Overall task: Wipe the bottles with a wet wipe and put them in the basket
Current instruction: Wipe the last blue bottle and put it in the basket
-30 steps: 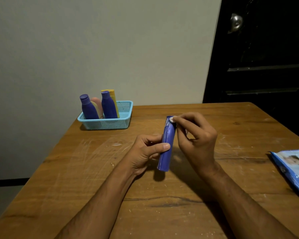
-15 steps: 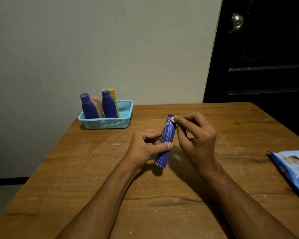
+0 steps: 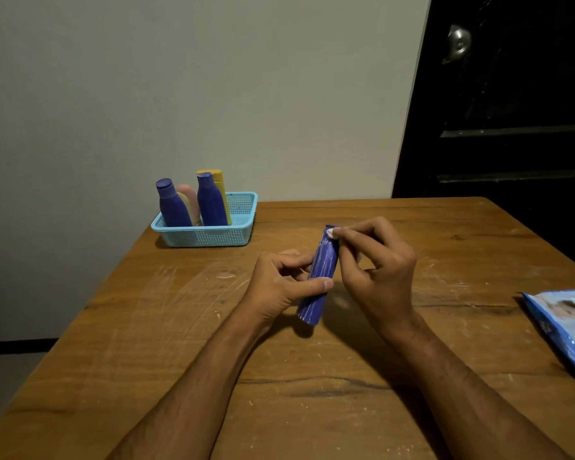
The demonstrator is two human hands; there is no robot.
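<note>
1. Nearest the camera, two bare forearms reach out over the wooden surface, which is scratched and streaked with pale marks.

2. The left hand has its thumb and curled fingers closed around the lower half of a blue tube. The tube is tilted with its flat crimped end up and away from the camera, and it appears to be held just above the surface.

3. The right hand has its fingers bent and pinches a small white wet wipe against the tube's upper end; most of the wipe is hidden in the fingers.

4. Handling, as a judgement: the tube looks light and soft-walled, so a hard squeeze would dent it or could push contents towards the cap. Once damp, its glossy skin will likely be slippery. The firmest places to hold are probably the stiff crimped end or the cap end, or a wrap-around grip at mid-body like the left hand's present one.

5. At the right edge lies a blue wipes packet, well apart from both hands.

6. Farthest, near the back left corner, a light-blue mesh basket holds several bottles standing upright: two purple bottles, a yellow one and a pinkish one behind them. Its right part looks free, enough room for the tube to go in, probably standing or leaning.
</note>
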